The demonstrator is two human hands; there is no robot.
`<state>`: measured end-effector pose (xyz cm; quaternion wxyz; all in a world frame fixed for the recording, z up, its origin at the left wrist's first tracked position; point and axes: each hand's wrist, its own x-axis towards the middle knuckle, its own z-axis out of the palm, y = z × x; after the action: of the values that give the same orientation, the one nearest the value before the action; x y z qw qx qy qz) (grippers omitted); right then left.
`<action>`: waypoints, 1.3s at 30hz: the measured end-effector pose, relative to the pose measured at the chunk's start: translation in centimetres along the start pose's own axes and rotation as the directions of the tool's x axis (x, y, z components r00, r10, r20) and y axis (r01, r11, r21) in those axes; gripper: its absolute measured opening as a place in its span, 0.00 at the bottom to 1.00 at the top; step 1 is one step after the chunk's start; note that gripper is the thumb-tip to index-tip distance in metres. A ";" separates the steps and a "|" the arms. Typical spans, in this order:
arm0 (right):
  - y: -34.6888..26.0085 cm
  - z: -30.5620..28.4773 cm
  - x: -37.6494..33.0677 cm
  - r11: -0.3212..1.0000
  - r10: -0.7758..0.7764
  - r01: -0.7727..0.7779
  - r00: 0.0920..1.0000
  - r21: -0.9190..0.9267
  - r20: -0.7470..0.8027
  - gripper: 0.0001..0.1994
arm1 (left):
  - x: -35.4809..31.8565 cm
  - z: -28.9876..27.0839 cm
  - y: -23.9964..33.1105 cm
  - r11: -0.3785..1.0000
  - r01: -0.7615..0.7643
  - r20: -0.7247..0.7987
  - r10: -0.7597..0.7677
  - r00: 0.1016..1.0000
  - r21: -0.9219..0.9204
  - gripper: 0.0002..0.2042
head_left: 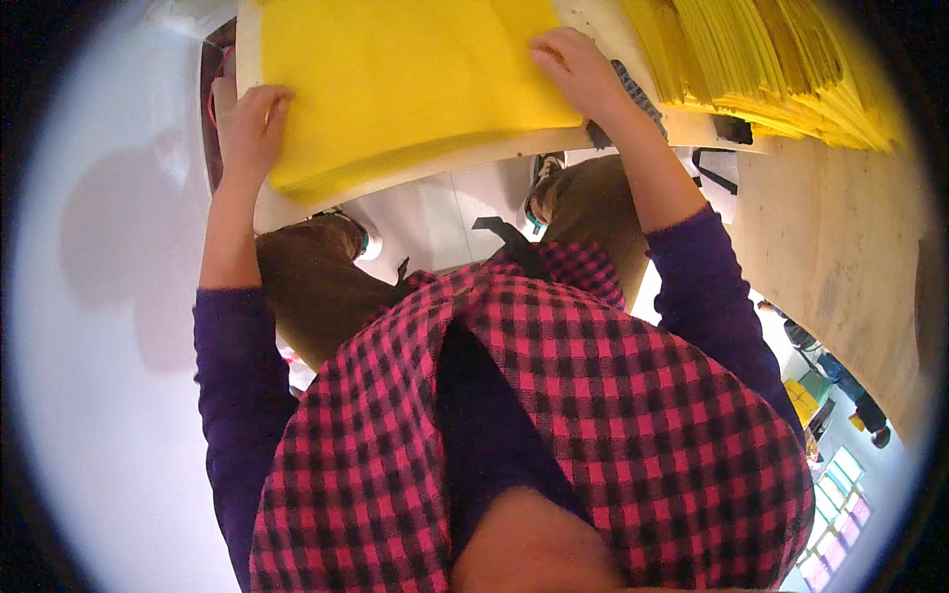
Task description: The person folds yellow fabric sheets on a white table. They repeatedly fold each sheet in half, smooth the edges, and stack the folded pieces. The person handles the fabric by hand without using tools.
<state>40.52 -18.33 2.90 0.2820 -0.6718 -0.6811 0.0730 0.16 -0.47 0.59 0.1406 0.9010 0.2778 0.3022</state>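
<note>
Yellow sheet stack (405,79) between left hand (247,124), right hand (578,69).

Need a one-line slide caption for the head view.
Both bare hands, left hand and right hand, press on a flat yellow sheet stack lying on a pale wooden table.

Workshop: plywood bench (840,237), stacked yellow sheets (771,59) (many alike).

Flat yellow padded envelope stack (405,79) lay on pale tabletop (425,166), top centre, rectangular, plain. Second stack of yellow envelopes (781,64) sat fanned at top right, edges showing. No labels, signs, screens seen.
</note>
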 end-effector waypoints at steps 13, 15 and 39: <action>0.8 -0.2 0.4 1.000 0.008 -0.008 1.000 -0.018 0.012 0.17 | 0.2 -0.9 0.0 0.999 0.040 0.056 -0.039 0.998 -0.027 0.07; 1.1 0.2 1.4 0.999 0.013 -0.013 1.000 -0.051 -0.002 0.17 | 0.8 -0.8 0.0 1.000 0.029 0.058 -0.028 0.998 -0.008 0.07; -0.8 -0.4 1.4 0.998 0.063 -0.063 0.998 0.017 -0.009 0.13 | 1.1 -1.1 0.9 0.991 0.130 0.103 -0.134 0.986 0.043 0.09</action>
<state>40.05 -17.20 3.98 0.2885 -0.6909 -0.6575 0.0842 0.59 -0.47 2.38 0.1585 0.8977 0.3344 0.2392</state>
